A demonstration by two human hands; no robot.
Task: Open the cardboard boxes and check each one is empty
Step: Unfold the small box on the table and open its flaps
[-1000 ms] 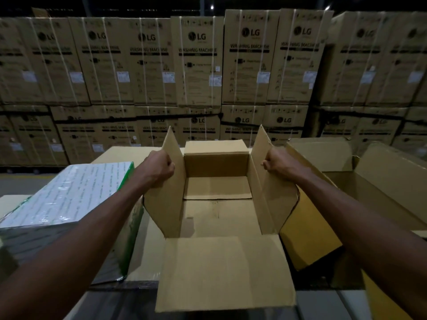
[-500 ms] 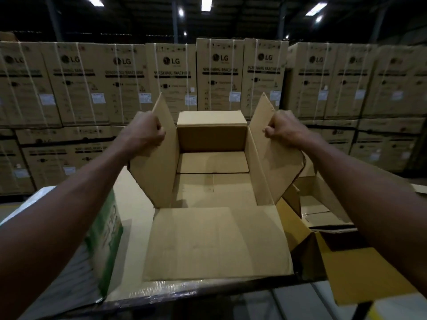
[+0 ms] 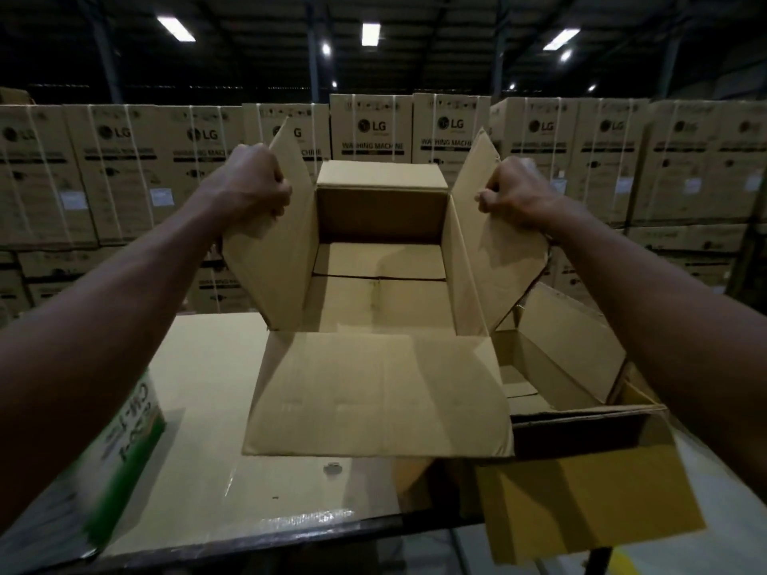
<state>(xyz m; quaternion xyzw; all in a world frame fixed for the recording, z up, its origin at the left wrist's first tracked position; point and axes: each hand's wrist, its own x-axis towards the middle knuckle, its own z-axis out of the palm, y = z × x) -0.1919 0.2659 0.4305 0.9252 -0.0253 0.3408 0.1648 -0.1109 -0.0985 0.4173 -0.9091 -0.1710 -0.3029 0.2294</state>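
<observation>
Box: cardboard box (image 3: 382,292) above the table (image 3: 207,471), flaps open, inside bare.
Left hand (image 3: 253,184): fingers clenched on left flap.
Right hand (image 3: 514,188): fingers clenched on right flap.
Beside: second open box (image 3: 581,408), right.

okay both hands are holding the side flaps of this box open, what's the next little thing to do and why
Probably set this cardboard box aside and move on. The left hand and right hand grip its side flaps spread wide, and the inside shows only bare cardboard floor, so it looks empty. The open box on the right also shows bare floor where visible.
</observation>
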